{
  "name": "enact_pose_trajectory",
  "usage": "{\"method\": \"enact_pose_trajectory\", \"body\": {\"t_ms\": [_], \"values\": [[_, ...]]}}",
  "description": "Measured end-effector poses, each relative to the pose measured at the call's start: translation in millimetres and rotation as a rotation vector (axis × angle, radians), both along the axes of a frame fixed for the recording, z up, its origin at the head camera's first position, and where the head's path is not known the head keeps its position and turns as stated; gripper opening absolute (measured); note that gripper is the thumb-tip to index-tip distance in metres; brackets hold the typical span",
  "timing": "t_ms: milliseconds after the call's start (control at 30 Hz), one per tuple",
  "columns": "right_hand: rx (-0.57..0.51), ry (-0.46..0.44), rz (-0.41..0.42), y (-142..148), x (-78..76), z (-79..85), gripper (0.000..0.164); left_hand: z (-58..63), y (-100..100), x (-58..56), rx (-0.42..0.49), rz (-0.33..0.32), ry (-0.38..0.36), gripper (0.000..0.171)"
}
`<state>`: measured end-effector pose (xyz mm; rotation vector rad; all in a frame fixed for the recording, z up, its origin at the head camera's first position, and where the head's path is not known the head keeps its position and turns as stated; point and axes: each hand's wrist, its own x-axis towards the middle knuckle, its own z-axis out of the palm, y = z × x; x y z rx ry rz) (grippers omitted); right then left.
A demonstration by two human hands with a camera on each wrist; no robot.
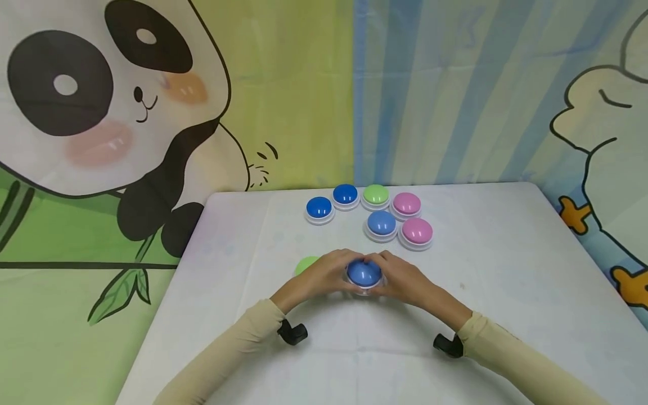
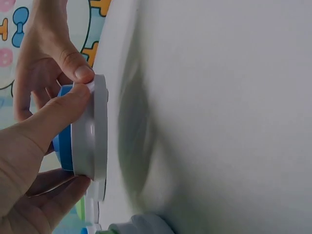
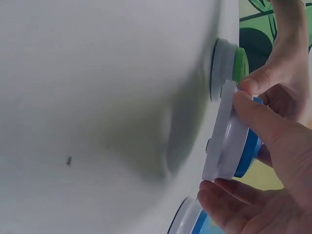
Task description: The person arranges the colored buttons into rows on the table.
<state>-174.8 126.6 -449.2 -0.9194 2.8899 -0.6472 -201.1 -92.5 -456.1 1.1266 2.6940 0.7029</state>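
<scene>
One blue-domed push button point(image 1: 364, 273) is gripped from both sides by a left hand point(image 1: 324, 274) and a right hand point(image 1: 405, 281), its white base pinched between curled fingers on the far side and thumbs nearly meeting on the side toward the person. The button is set directly between the two hands, with neither nearer to it. No long axis is shown by the round body; the dome is pointed upward and the base down, though a slight tilt cannot be ruled out. The base appears to be held just above the white-covered table point(image 1: 506, 247), about midway between its left and right edges.

Just beyond the left hand, toward the table's left edge, a light-green button point(image 1: 305, 264) is partly hidden. Farther out, near the far edge, six more are grouped: a dark-blue button point(image 1: 319, 208) at the left end, then a second dark-blue button point(image 1: 346, 194), a bright-green button point(image 1: 376, 194) and a pink button point(image 1: 406, 203), with a paler blue button point(image 1: 382, 223) and a second pink button point(image 1: 417, 231) placed in front. Behind the far edge, a panda-printed backdrop point(image 1: 293, 112) is hung.
</scene>
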Motion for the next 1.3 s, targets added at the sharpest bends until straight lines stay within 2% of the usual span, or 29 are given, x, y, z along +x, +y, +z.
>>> {"method": "enact_pose_trajectory", "body": {"t_ms": [100,333,633,800,967,1300], "values": [[0.01,0.026,-0.006,0.6,6.1,-2.1,0.07,-0.6,1.5,4.9,-0.013,-0.002,0.017,0.076],[-0.002,0.091,0.009,-0.6,5.2,-12.8,0.069,-6.4,1.7,5.1,-0.022,0.006,0.039,0.074],[-0.009,0.087,-0.007,-0.5,2.6,-25.9,0.068,-17.7,5.6,2.4,-0.003,-0.02,0.091,0.072],[-0.015,0.074,-0.011,0.4,2.4,-28.5,0.067,-21.7,7.3,1.8,-0.019,-0.01,0.085,0.073],[-0.025,0.057,-0.014,1.4,3.1,-30.4,0.065,-20.6,8.4,3.1,-0.034,0.013,0.069,0.079],[-0.037,0.085,-0.004,3.8,5.0,-34.2,0.065,-21.0,9.5,5.1,-0.045,0.019,0.057,0.085]]}}
